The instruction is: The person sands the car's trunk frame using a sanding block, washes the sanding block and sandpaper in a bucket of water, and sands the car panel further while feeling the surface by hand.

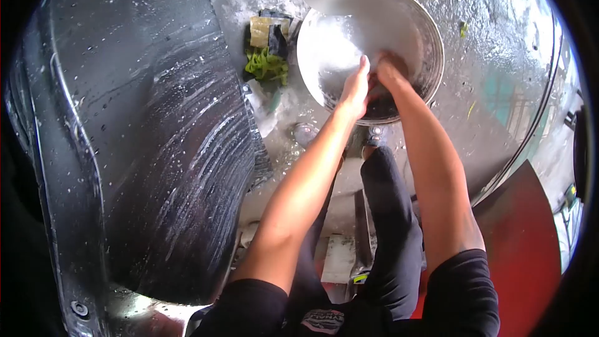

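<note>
At one round basin (435,34), one left hand (355,90), one right hand (389,70), two feet (376,134)

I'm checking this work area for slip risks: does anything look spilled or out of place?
Yes. The floor around the basin looks wet and glossy, as if splashed. A jumbled pile of tan, dark and bright green items lies left of the basin in the picture, seemingly discarded.

Seems to read "YNA", in capitals, on the pale emblem (322,321) of the black shirt (249,304) at the bottom of the head view; blurs around those letters, so cannot be made out as a whole word.
</note>
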A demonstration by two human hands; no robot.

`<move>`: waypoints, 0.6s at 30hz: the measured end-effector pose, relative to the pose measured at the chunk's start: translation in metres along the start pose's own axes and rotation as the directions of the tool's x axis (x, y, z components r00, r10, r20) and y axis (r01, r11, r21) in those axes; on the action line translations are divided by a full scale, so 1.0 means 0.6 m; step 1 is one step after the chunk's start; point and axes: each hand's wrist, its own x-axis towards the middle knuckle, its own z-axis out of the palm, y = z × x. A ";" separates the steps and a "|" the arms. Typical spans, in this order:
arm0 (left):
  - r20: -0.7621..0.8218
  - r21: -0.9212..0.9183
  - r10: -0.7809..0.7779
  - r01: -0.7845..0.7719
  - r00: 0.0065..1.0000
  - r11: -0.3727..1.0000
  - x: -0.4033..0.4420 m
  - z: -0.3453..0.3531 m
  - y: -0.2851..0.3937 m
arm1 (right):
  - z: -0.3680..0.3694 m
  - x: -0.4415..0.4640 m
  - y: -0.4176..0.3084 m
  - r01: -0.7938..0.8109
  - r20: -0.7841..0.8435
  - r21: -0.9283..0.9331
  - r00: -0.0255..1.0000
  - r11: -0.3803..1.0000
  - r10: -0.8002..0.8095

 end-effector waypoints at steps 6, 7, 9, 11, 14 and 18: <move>0.066 -0.014 0.033 -0.032 0.997 0.999 0.025 -0.048 -0.036 | -0.031 -0.163 -0.023 0.190 -0.110 0.671 0.981 0.717 -0.157; -0.142 0.252 0.197 -0.157 0.970 0.955 -0.042 -0.003 -0.016 | -0.064 -0.221 -0.052 0.080 -0.060 0.759 0.997 0.646 -0.053; -0.032 0.344 0.459 -0.421 0.888 0.839 -0.092 0.022 -0.006 | -0.110 -0.309 -0.068 -0.066 0.085 0.977 0.993 0.204 -0.084; 0.052 0.391 0.492 -0.471 0.869 0.791 -0.180 0.041 0.035 | -0.171 -0.395 -0.094 -0.151 0.141 0.988 0.974 -0.042 -0.179; 0.086 0.388 0.524 -0.513 0.848 0.766 -0.316 0.090 0.081 | -0.232 -0.490 -0.140 -0.142 0.088 0.971 0.960 -0.193 -0.265; -0.045 0.122 0.544 -0.536 0.838 0.835 -0.466 0.139 0.104 | -0.323 -0.600 -0.206 -0.110 0.000 0.967 0.900 -0.229 -0.436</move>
